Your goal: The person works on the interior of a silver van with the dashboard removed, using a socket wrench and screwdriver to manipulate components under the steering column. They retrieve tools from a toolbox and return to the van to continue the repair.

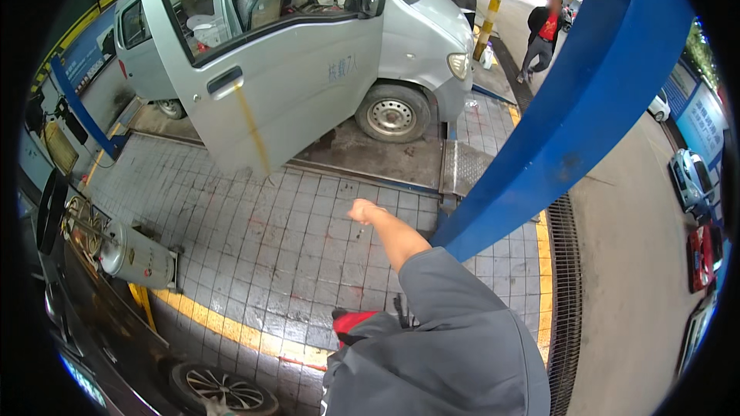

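1. Silver van (412,58), the landmark: front door (297,96) swung open toward the worker; dark lettering (343,68) on its panel.
2. Right hand (363,211): on the worker's side of the van, apart from the door; fingers curled closed, any held item cannot be told.
3. Left hand: out of view; state cannot be told.
4. Grey cylindrical tank (139,258): left of the van, nearer the worker; contents hidden.
5. Blue signboard (704,119), white writing: far right of the van.
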`<state>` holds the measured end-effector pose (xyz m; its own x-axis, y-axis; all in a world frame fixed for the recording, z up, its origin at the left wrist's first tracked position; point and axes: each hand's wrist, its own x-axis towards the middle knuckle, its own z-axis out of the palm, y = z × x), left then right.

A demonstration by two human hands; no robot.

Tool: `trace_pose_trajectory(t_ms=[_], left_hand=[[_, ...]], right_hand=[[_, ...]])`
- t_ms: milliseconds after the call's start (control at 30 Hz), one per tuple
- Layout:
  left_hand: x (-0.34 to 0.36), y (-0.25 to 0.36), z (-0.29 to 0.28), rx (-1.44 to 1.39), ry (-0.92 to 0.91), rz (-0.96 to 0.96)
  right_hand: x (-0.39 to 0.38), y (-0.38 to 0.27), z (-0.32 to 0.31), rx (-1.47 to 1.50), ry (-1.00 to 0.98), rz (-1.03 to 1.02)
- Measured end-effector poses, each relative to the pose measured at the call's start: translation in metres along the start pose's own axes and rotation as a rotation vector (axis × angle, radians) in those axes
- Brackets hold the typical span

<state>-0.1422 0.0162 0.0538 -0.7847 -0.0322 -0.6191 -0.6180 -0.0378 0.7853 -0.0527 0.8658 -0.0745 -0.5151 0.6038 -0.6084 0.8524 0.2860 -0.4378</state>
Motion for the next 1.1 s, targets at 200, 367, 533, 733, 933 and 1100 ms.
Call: trace_pose_trajectory(t_ms=[200, 367, 533, 733, 933, 1100], left_hand=[[0.038, 0.081, 0.056, 0.229, 0.119, 0.063], [0.181, 0.097, 0.126, 0.286, -0.084, -0.04], [0.323, 0.081, 0.184, 0.372, -0.344, -0.166], [0.53, 0.102, 0.118, 0.413, -0.444, -0.157], [0.756, 0.271, 0.129, 0.252, -0.555, 0.183], [0.833, 0.342, 0.246, -0.012, -0.717, 0.127]], right_hand=[[0.049, 0.003, -0.059, 0.112, 0.175, 0.253], [0.043, 0.018, -0.123, 0.123, 0.793, 0.482], [-0.053, -0.007, -0.185, 0.079, 1.433, 0.6], [-0.025, -0.044, -0.067, 0.422, -0.036, 0.748], [0.028, -0.211, 0.005, 0.189, 0.05, 0.568], [0.067, -0.309, 0.027, 0.05, 0.007, 0.376]])
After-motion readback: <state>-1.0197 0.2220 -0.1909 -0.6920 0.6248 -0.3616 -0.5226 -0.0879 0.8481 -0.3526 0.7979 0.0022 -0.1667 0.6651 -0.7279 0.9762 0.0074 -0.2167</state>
